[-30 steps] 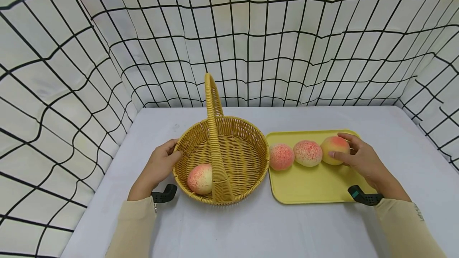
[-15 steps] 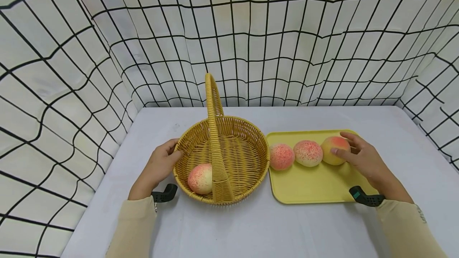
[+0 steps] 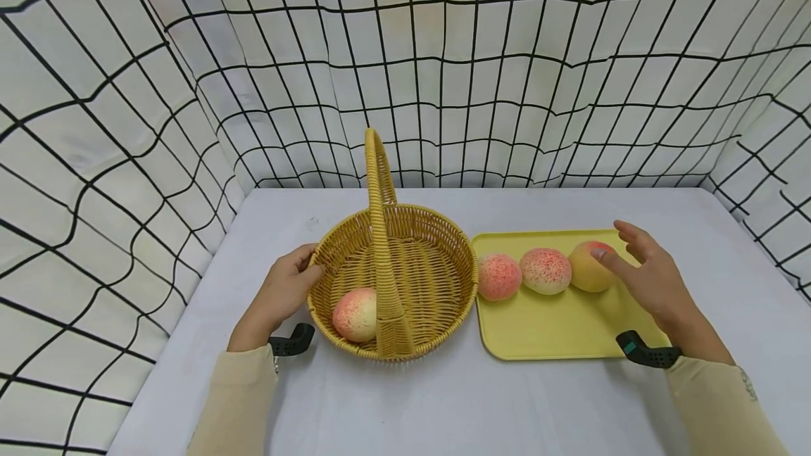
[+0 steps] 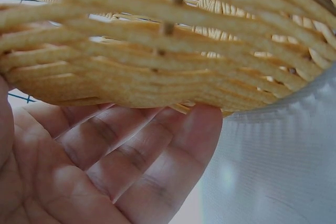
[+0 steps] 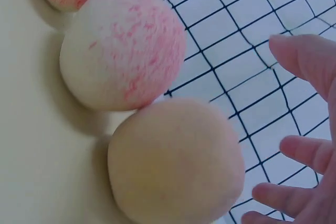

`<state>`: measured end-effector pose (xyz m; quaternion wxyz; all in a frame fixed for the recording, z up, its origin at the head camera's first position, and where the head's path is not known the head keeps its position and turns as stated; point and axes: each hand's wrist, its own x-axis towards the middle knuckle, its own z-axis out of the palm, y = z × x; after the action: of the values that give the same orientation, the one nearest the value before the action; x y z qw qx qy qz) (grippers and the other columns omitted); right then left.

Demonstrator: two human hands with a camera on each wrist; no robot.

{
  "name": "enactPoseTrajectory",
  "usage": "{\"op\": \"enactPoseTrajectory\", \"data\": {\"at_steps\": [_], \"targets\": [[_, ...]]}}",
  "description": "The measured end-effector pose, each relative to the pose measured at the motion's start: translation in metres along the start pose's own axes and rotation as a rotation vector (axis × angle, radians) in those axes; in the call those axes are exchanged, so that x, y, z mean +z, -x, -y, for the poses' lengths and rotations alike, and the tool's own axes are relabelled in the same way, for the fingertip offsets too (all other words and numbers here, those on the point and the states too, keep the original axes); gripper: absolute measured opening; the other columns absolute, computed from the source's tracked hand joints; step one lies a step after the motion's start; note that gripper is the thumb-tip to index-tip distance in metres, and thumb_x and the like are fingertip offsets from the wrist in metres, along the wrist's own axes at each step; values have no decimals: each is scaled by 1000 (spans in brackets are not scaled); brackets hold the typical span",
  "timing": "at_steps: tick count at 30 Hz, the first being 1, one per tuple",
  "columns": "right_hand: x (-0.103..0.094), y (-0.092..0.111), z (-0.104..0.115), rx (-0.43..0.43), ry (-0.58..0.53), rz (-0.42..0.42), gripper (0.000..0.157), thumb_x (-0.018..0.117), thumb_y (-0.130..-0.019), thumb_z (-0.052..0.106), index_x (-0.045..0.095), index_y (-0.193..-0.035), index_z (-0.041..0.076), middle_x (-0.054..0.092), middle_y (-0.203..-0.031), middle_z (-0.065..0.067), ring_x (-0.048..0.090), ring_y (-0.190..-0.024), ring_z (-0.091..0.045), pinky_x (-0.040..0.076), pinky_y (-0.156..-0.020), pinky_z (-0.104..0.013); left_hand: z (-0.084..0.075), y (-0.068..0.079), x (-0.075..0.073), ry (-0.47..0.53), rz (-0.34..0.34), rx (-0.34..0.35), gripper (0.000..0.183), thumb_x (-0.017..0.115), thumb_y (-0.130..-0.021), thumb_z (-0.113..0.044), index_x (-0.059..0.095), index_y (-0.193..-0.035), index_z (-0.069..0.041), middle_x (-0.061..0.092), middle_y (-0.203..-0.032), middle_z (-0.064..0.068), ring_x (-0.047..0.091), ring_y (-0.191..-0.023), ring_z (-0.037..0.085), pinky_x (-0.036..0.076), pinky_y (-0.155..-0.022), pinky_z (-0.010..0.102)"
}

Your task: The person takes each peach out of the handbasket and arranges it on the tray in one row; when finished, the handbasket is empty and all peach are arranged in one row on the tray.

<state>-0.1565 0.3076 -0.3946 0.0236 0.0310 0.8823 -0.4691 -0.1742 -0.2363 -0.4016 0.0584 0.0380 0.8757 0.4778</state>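
Observation:
My left hand grips the left side of a wicker basket, thumb at the rim; in the left wrist view its fingers lie against the woven underside. One speckled peach sits inside the basket, partly behind the handle. Three peaches stand in a row on a yellow tray: a pink peach, a red-speckled peach and a yellow-red peach. My right hand hovers beside the last one, fingers spread. The right wrist view shows a gap between those fingers and the yellow-red peach.
The basket's tall arched handle rises over its middle. Its right side meets the tray's left edge. A white cloth covers the table, and black-lined white walls enclose the back and sides.
My right hand has let go of the yellow-red peach, drawing back to the right with its fingers spreading. That peach stays on the tray. My left hand keeps its grip on the basket.

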Motion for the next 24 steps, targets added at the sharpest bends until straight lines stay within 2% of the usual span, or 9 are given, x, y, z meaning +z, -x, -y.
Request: {"op": "enactPoseTrajectory", "data": {"at_steps": [7, 12, 15, 20, 24], "targets": [[6, 1, 25, -59, -72, -136, 82, 61, -104, 45, 20, -168, 18, 19, -173, -13, 16, -158, -40, 23, -121, -63, -1, 0, 0, -2, -2, -4, 46, 49, -106, -14, 51, -151, -3, 65, -136, 21, 69, -107, 28, 56, -81, 24], [19, 1, 52, -138, -121, -141, 77, 64, -104, 38, 26, -167, 17, 27, -171, -14, 24, -157, -36, 28, -122, -56, -2, -2, 1, -4, 0, 0, 46, 49, -106, -15, 51, -151, -3, 65, -137, 20, 68, -107, 27, 56, -82, 25], [32, -1, 71, -176, -137, -70, 77, 67, -103, 37, 29, -166, 16, 31, -169, -11, 30, -154, -35, 32, -120, -55, -2, -2, 1, -1, 1, 3, 46, 49, -106, -14, 52, -150, -2, 65, -135, 21, 68, -104, 26, 55, -81, 23], [60, -9, 99, -199, -189, 135, 75, 70, -101, 39, 34, -164, 20, 35, -167, -3, 36, -152, -30, 39, -116, -56, 0, 0, 0, 14, 6, 4, 46, 48, -106, -13, 51, -150, -2, 65, -134, 21, 69, -104, 27, 56, -80, 24], [84, -18, 115, -225, -242, 244, 71, 72, -100, 36, 39, -161, 22, 40, -164, -4, 39, -150, -30, 42, -114, -57, -1, 1, 0, 34, 12, 0, 46, 48, -107, -13, 51, -151, -2, 65, -136, 21, 70, -107, 29, 57, -81, 25]]}}
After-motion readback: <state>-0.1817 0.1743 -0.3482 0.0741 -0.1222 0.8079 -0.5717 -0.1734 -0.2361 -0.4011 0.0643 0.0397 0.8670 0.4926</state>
